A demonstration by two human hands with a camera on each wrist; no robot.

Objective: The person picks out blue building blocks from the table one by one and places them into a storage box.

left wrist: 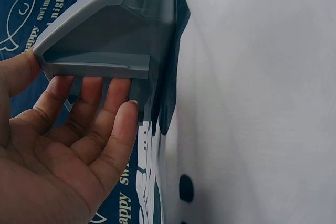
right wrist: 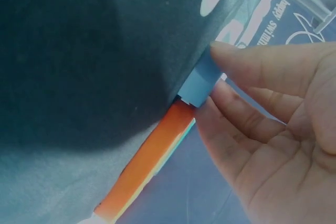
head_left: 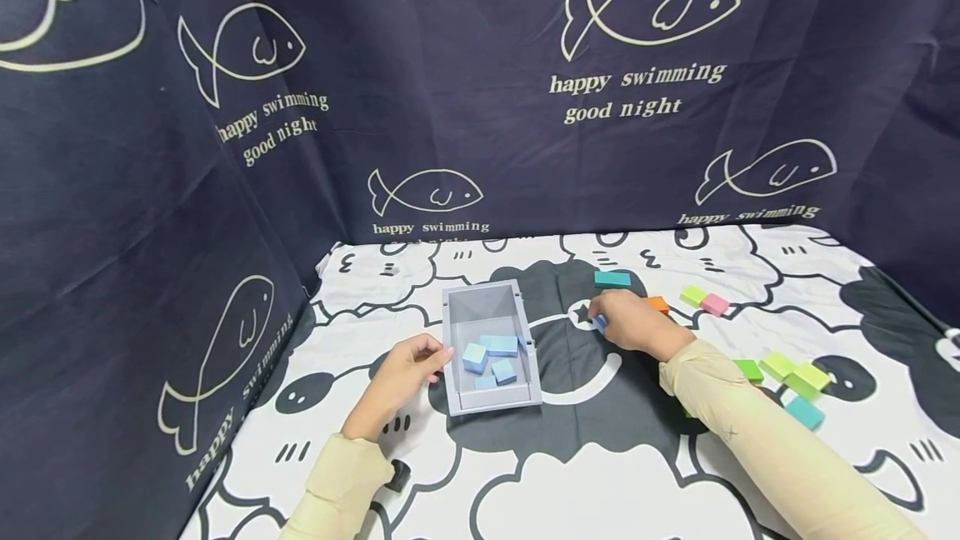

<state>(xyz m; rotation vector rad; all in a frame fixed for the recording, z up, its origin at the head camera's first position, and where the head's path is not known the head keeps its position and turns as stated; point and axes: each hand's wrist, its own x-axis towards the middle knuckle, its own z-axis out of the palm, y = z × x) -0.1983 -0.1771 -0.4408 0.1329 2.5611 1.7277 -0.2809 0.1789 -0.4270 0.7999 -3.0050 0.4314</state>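
A grey plastic bin (head_left: 491,409) lies on the patterned cloth, with several light blue blocks (head_left: 499,346) inside. My left hand (head_left: 405,369) grips its left side; in the left wrist view the thumb is at the rim and the fingertips (left wrist: 120,88) touch below the edge. To the right of the bin, my right hand (head_left: 632,322) pinches a blue block (right wrist: 202,81) between thumb and fingers, low over the cloth. An orange block (right wrist: 149,161) appears just beyond that block in the right wrist view.
Behind the right hand lies a teal block (head_left: 612,279). Farther right sit a lime block (head_left: 693,296) and a pink block (head_left: 714,305). Green blocks (head_left: 748,370) and another teal block (head_left: 805,412) lie beside the right sleeve. A dark curtain (head_left: 525,148) hangs behind.
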